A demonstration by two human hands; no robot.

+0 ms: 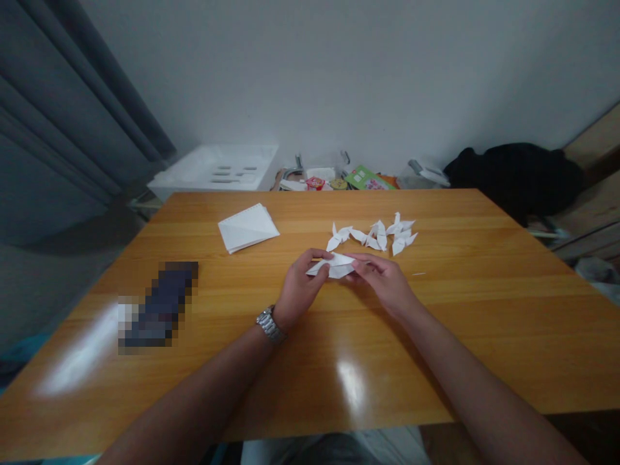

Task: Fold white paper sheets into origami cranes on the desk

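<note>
Between my two hands is a folded piece of white paper, pinched at both ends above the wooden table. My left hand, with a metal watch at its wrist, grips the left end between thumb and fingers. At the other end, the thumb and fingers of my right hand close on the paper. Just beyond my hands stand several folded white paper cranes in a loose cluster. A stack of white paper sheets lies farther left.
A dark, pixelated object lies on the left of the wooden table. Past the far edge are a white tray-like box, a green booklet and a black cloth-like heap. A thin white strip lies right of my right hand.
</note>
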